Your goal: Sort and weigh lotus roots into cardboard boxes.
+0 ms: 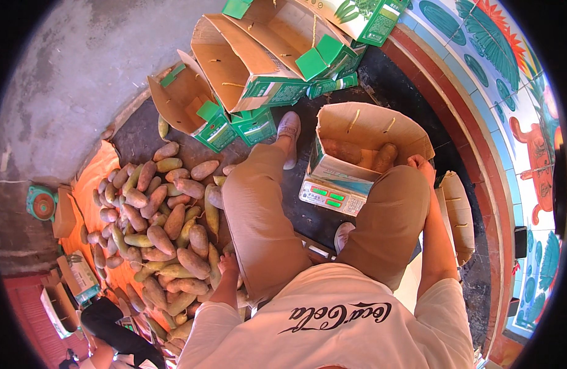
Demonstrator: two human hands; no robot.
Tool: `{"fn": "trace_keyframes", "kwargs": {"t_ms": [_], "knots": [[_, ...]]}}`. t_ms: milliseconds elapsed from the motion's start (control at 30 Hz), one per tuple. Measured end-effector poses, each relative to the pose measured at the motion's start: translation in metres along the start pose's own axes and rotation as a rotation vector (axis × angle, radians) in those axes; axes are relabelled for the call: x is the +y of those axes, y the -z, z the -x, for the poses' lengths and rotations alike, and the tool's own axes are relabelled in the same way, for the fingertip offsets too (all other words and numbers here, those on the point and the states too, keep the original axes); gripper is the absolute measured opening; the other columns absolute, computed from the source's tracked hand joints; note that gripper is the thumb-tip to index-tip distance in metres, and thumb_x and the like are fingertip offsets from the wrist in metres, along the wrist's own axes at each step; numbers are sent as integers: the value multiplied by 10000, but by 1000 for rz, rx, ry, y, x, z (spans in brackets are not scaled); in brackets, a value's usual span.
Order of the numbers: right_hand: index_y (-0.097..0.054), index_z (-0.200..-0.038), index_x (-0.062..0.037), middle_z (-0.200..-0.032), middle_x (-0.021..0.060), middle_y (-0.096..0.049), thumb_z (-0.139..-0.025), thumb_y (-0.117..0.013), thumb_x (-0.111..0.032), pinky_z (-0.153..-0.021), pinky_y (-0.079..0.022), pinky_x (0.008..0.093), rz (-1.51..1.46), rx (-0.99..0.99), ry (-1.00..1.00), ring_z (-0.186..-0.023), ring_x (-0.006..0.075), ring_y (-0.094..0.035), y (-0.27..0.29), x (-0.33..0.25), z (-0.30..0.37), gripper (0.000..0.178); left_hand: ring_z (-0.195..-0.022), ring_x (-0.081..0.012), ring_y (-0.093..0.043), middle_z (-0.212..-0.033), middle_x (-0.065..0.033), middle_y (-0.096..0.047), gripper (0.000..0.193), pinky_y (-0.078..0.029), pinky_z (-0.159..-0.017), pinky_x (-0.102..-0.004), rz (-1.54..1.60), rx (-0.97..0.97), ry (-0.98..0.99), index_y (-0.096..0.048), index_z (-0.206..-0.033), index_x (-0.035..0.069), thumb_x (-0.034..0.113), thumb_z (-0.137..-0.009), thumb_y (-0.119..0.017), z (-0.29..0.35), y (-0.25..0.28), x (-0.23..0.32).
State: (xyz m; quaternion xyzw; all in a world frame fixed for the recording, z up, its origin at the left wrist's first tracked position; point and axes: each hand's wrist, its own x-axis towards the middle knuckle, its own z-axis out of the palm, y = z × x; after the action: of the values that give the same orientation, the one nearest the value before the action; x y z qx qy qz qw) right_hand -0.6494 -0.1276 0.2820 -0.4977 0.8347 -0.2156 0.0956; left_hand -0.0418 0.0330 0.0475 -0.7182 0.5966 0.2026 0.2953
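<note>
Lettering [340, 316] — shirt [351, 341] (inverted), green boxes [287, 92], scale [328, 198]

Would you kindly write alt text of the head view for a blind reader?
A person has the right hand at the rim of an open brown cardboard box on a white digital scale, and the left hand at a heap of oblong brown and green vegetables.

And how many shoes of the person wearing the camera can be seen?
2. The left shoe is left of the carton on the scale; the right shoe shows just below the scale, partly hidden by the right trouser leg.
</note>
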Motion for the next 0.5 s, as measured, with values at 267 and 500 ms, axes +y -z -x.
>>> {"fn": "trace_keyframes", "kwargs": {"t_ms": [267, 500], "knots": [[-629, -892, -99, -814, 89, -655, -833, -560, -293, -684, -469, 347, 58, -65, -64, -777, 247, -625, 3, -2, -2, 214, -1092, -247, -473, -1193, -81, -470, 262, -454, -857, -363, 2, -89, 27, -564, -1094, 129, 213, -857, -493, 6, 28, 6], [-633, -893, -109, -829, 90, -655, -828, -564, -300, -689, -469, 354, 90, -31, -49, -797, 254, -625, 2, -1, 0, 213, -1138, -241, -460, -1215, -76, -467, 338, -448, -880, -363, -34, -101, -32, -500, -1169, 129, 213, -842, -529, -9, 4, 2]]}}
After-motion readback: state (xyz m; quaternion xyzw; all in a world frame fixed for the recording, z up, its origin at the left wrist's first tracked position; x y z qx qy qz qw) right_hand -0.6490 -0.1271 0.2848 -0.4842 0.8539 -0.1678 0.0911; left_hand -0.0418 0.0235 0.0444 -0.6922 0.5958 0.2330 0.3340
